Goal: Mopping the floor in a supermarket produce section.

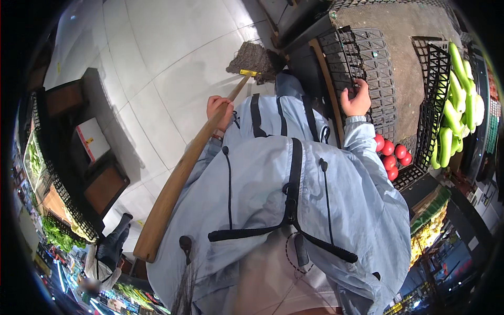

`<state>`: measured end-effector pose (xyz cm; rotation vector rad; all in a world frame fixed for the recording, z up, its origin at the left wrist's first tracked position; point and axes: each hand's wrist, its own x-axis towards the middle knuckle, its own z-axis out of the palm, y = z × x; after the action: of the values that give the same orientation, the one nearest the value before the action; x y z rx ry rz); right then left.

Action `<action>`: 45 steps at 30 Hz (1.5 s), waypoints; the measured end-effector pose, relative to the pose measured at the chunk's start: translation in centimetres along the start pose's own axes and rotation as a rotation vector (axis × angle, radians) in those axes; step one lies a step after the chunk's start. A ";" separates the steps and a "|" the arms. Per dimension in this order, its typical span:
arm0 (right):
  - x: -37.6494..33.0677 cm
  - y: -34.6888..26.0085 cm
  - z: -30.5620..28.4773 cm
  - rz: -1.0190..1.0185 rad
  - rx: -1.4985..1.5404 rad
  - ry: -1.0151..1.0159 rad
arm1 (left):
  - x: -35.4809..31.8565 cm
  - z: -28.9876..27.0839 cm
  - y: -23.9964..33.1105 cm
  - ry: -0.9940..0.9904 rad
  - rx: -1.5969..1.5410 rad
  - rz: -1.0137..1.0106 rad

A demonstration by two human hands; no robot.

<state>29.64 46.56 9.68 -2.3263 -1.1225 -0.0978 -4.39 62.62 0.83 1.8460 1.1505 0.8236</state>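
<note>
Our left hand (pixel 219 110) grips long wooden broom handle (pixel 184 168); our right hand (pixel 356 100) clasps black plastic lattice crate (pixel 367 68) beside broom's brush head (pixel 254 59).

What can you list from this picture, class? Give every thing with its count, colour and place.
Long wooden broom handle: one, tan, running diagonally from lower left to centre.
Dark bristle broom head: one, grey-brown, on the pale tiled floor.
Black plastic lattice crate: one, upper right.
Round red tomatoes: about six, right of centre.
Long green gourds: several, far right.
Leafy greens: a bunch, lower left.
Left hand: grip on the broom handle.
Right hand: grip on the crate edge.
</note>
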 end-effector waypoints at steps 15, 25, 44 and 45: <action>-0.6 1.4 0.5 0.065 0.302 0.105 | -4.4 -2.6 -1.5 0.033 -0.012 -0.110; -1.0 0.4 0.3 0.051 0.100 0.131 | -3.0 -2.2 -1.1 0.019 0.053 -0.109; -0.3 0.6 0.5 0.079 0.064 0.106 | -6.2 -5.7 1.7 -0.045 0.178 -0.144; -0.3 0.6 0.5 0.071 0.066 0.108 | -5.9 -5.7 2.2 -0.053 0.194 -0.127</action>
<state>29.81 46.24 8.89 -2.2711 -0.9753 -0.1557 -10.53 58.20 4.76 1.9151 1.3375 0.6051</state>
